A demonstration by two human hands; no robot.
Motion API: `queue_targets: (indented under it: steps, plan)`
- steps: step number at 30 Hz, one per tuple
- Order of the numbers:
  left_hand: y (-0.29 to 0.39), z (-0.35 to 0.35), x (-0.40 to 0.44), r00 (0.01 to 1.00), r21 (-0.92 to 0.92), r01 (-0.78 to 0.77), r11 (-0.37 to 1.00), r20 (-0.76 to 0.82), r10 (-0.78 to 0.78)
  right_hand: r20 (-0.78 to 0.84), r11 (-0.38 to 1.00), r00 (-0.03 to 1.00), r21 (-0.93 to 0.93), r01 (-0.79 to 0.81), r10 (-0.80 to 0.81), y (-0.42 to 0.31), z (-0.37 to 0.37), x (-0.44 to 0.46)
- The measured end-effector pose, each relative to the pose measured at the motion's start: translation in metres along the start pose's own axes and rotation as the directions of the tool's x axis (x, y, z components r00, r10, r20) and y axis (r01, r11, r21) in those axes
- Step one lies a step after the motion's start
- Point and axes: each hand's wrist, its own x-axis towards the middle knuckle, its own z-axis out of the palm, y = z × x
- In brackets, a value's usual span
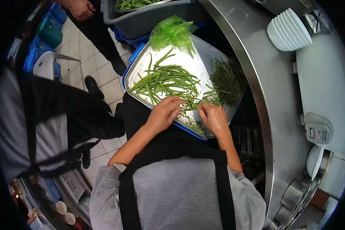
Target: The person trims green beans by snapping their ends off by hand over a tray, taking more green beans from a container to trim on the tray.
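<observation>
A white tray [198, 50] with a blue edge rests before my lap. In its middle lies a loose heap of long green beans [166, 80]. At the near edge of that heap my left hand [164, 113] has its fingers and thumb drawn together; what is between them is too small to name. My right hand [214, 118] pinches beside small green trimmings [195, 124], its fingertips partly hidden. Short green bits lie between both hands. A darker pile of fine green scraps [224, 82] fills the tray's right side.
A crumpled green plastic bag [170, 32] lies at the tray's far corner. Behind stands a grey tub [142, 23] with more beans above it. To the right curves a steel counter [253, 57] with stacked white bowls [289, 30]. Other people stand at left, near a white chair [46, 63].
</observation>
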Motion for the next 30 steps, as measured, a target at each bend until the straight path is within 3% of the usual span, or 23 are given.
queue_targets:
  steps: [2,5,15,19,21,22,26,29,30]
  plan:
    - [0.015,0.014,0.009,0.99,0.022,-0.13,0.991,0.055,0.129,0.022,0.985,0.998,0.161,0.055,-0.059,-0.009,-0.008,-0.008]
    - [0.012,0.023,0.011,0.978,0.078,-0.157,0.985,0.154,0.144,-0.038,0.977,0.996,0.195,0.091,-0.085,-0.013,-0.016,-0.012]
    - [0.007,0.011,0.004,0.988,0.069,0.034,0.997,0.145,-0.043,-0.235,0.972,0.945,0.007,0.236,-0.228,-0.014,0.004,0.004]
    - [-0.003,0.013,0.003,0.989,-0.061,0.052,0.997,0.138,-0.043,-0.327,0.876,0.941,0.476,0.086,0.085,0.005,0.024,0.007]
    - [-0.002,0.011,0.003,0.892,-0.311,0.43,0.848,0.295,-0.344,-0.31,0.728,0.91,0.685,0.014,0.275,0.025,0.022,0.013]
    - [-0.002,0.009,0.003,0.796,-0.395,0.597,0.698,0.399,-0.455,-0.289,0.784,0.927,0.621,-0.01,0.24,0.029,0.015,0.013]
    - [-0.008,0.005,0.004,0.778,-0.575,0.628,0.524,0.476,-0.41,-0.132,0.874,0.986,0.486,-0.027,0.104,0.01,0.002,0.007]
    - [-0.007,0.004,0.004,0.751,-0.495,0.657,0.569,0.489,-0.443,-0.3,0.884,0.952,0.426,0.191,-0.062,-0.01,0.008,0.007]
    - [-0.007,0.004,0.003,0.772,-0.463,0.631,0.623,0.457,-0.443,-0.288,0.892,0.951,0.392,0.224,-0.112,-0.016,0.007,0.007]
